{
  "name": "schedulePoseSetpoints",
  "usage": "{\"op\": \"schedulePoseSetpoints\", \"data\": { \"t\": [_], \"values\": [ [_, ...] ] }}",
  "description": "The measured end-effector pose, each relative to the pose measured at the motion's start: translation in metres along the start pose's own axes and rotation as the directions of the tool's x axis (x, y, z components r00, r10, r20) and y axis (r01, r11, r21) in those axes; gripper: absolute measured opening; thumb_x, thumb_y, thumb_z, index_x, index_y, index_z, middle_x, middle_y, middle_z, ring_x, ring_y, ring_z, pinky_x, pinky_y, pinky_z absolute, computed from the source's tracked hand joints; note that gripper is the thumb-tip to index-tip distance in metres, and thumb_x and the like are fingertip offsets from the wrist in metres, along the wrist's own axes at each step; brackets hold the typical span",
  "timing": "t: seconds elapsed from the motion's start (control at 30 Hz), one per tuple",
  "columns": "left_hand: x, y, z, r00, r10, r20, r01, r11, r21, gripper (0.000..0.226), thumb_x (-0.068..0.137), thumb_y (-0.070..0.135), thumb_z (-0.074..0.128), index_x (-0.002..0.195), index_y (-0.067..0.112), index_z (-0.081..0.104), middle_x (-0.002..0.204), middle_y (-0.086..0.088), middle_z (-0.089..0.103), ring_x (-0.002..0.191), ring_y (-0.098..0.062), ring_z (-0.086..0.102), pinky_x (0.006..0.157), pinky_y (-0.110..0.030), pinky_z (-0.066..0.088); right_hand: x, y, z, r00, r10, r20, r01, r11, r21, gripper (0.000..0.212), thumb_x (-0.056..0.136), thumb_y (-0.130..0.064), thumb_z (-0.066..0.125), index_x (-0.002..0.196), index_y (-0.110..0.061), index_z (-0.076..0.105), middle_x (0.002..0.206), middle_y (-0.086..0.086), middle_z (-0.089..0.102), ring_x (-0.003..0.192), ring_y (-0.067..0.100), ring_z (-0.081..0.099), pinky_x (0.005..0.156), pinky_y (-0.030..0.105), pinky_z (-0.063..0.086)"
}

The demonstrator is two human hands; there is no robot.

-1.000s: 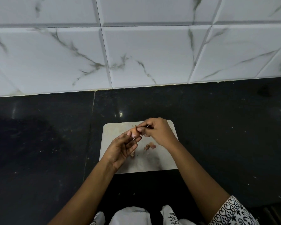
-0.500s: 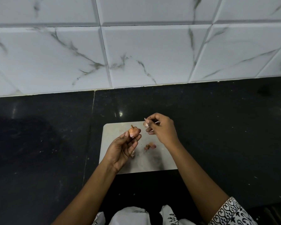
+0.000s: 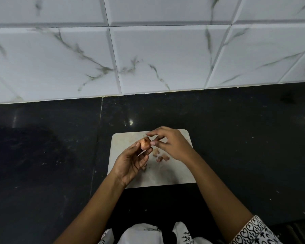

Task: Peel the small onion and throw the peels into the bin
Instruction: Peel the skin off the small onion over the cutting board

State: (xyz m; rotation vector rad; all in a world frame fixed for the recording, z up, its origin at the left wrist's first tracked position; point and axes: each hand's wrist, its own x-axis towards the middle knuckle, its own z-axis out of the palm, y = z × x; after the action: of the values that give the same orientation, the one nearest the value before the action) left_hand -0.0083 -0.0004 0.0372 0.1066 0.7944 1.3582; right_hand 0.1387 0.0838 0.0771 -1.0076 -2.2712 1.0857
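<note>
My left hand [image 3: 130, 161] holds the small onion [image 3: 144, 144] in its fingertips above the pale cutting board [image 3: 176, 175]. The onion is reddish-brown with papery skin still on it. My right hand [image 3: 173, 145] is right beside it, with thumb and forefinger pinching the onion's top end; the hand is slightly blurred. Several loose peels [image 3: 161, 156] lie on the board just below my right hand. No bin is in view.
The board lies on a black stone counter [image 3: 245, 147], whose seam runs to the left of the board. A white marble-patterned tile wall [image 3: 157, 55] rises behind. My patterned sleeve [image 3: 253, 231] and white clothing show at the bottom edge.
My right hand pulled a strip of peel away from the onion, let it fall on the board, and has come back to the onion's top. My left hand stayed almost still.
</note>
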Motion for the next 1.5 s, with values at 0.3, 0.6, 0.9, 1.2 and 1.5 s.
{"op": "schedulePoseSetpoints", "data": {
  "t": [0.3,0.6,0.9,1.2,1.5],
  "values": [
    [-0.002,-0.001,0.0,0.999,0.03,0.012,-0.032,0.981,0.19,0.028,0.089,0.023,0.049,0.107,0.008,0.063,0.086,-0.009,0.072,0.069,-0.013,0.07,0.049,-0.017,0.055,0.015,-0.002,-0.013,0.99,-0.072,0.119,0.073,0.997,0.001,0.019,0.074,-0.013,0.075,0.093,-0.01,0.074,0.079,-0.015,0.062,0.079,0.006,0.063,0.075,0.024,0.053],
    [-0.001,0.001,-0.001,0.997,0.073,0.011,-0.072,0.936,0.346,0.028,0.09,0.027,0.05,0.102,0.006,0.065,0.075,-0.005,0.069,0.061,-0.008,0.063,0.045,-0.016,0.05,0.007,0.001,-0.008,0.975,-0.22,0.039,0.224,0.966,-0.132,0.012,0.076,-0.009,0.073,0.087,-0.005,0.073,0.081,0.005,0.068,0.07,0.011,0.063,0.063,0.02,0.052],
    [-0.001,-0.002,-0.001,0.993,0.088,0.074,-0.109,0.922,0.371,0.036,0.077,0.018,0.06,0.112,0.01,0.066,0.082,-0.002,0.071,0.074,-0.01,0.065,0.051,-0.02,0.051,0.002,0.001,0.003,0.974,-0.213,-0.077,0.199,0.966,-0.163,0.007,0.075,-0.007,0.068,0.081,-0.008,0.065,0.08,0.002,0.062,0.067,0.008,0.055,0.06,0.014,0.044],
    [0.001,0.003,-0.006,0.993,0.071,0.093,-0.104,0.899,0.426,0.035,0.079,0.015,0.058,0.113,0.012,0.065,0.081,-0.001,0.071,0.077,-0.009,0.066,0.055,-0.022,0.053,0.003,-0.002,0.009,0.996,-0.009,-0.089,0.006,0.999,-0.039,0.007,0.079,-0.01,0.068,0.086,-0.009,0.066,0.082,0.0,0.063,0.07,0.012,0.06,0.057,0.014,0.048],
    [-0.004,0.006,-0.003,0.983,0.097,0.154,-0.164,0.836,0.524,0.038,0.088,-0.003,0.05,0.12,0.015,0.062,0.1,-0.001,0.071,0.086,-0.013,0.067,0.06,-0.029,0.054,0.006,0.003,-0.004,0.956,0.288,-0.058,-0.253,0.908,0.335,0.01,0.084,-0.011,0.065,0.088,-0.003,0.065,0.082,0.006,0.066,0.063,0.009,0.067,0.061,0.021,0.057]
  ]
}}
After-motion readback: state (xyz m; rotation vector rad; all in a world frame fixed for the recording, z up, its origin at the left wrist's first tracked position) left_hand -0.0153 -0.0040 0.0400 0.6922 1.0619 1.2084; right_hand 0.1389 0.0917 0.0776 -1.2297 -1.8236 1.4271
